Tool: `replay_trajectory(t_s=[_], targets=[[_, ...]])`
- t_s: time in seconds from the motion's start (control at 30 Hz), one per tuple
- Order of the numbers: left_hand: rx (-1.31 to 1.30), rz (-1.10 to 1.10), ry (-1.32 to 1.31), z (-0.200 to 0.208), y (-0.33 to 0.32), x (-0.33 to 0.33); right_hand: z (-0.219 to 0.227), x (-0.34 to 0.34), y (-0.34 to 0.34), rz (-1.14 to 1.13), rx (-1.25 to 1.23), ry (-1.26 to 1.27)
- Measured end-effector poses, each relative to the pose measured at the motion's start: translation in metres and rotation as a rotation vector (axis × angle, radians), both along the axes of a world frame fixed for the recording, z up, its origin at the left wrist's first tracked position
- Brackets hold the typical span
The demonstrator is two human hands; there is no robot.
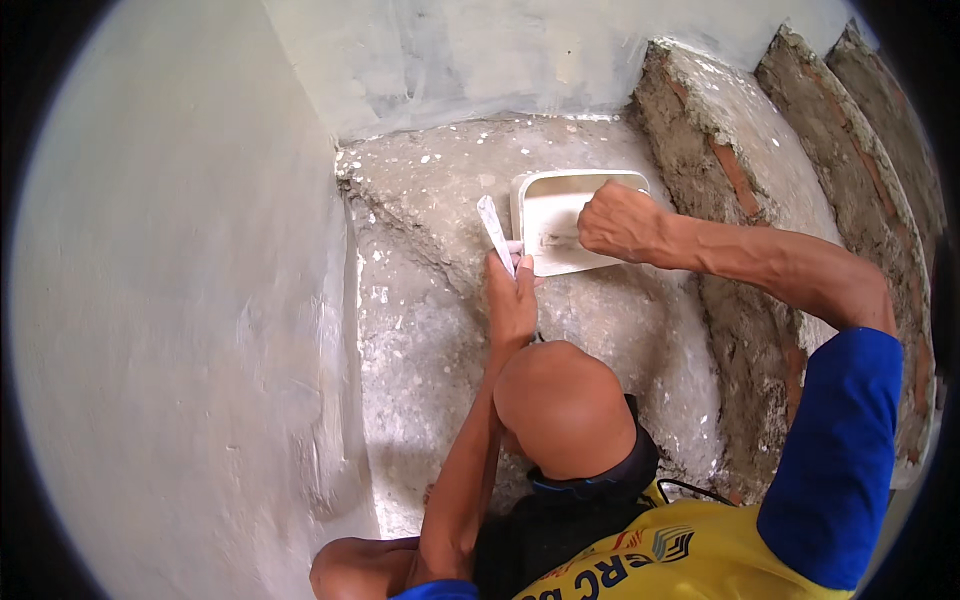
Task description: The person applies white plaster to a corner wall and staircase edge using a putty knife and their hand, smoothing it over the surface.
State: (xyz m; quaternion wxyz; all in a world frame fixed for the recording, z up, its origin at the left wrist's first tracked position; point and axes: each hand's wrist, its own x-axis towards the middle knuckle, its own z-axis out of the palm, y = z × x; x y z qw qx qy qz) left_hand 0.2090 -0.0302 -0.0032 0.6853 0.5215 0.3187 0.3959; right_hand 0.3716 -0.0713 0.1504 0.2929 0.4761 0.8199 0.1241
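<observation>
A white rectangular tub (519, 215) with rounded corners rests on the rough landing in front of me, with whitish paste inside. My left hand (513, 278) is closed at the tub's near left corner, its fingers against the rim. From that hand a flat, white-smeared blade-like tool (492, 225) sticks up beside the tub; its exact kind is unclear. Over the tub's right side, my right hand (622, 222) is curled into a fist. Whatever it grips is hidden beneath the fingers.
Rough, unfinished steps (745, 150) with exposed brick climb on the right. A smooth grey plastered wall (180, 300) stands close on the left, and another wall (480, 60) closes the far side. My bent knee (565, 400) is just below the tub. White spatters dot the landing (410, 330).
</observation>
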Motion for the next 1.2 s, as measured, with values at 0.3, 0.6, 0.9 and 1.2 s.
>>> replay_trajectory(t_s=[0.3,0.6,0.9,1.2], targets=[[-0.006,0.028,0.03,-0.004,0.007,-0.001,0.046,-0.014,0.02,-0.198,-0.2,0.001],[0.079,-0.043,0.011,-0.01,0.0,0.008,0.022,-0.006,0.03,-0.172,-0.027,0.038],[0.016,-0.077,0.005,-0.01,-0.006,0.006,0.007,-0.009,0.02,-0.064,-0.053,0.085],[-0.182,-0.07,-0.09,0.009,-0.008,0.009,0.038,-0.004,0.036,-0.177,-0.229,0.12]])
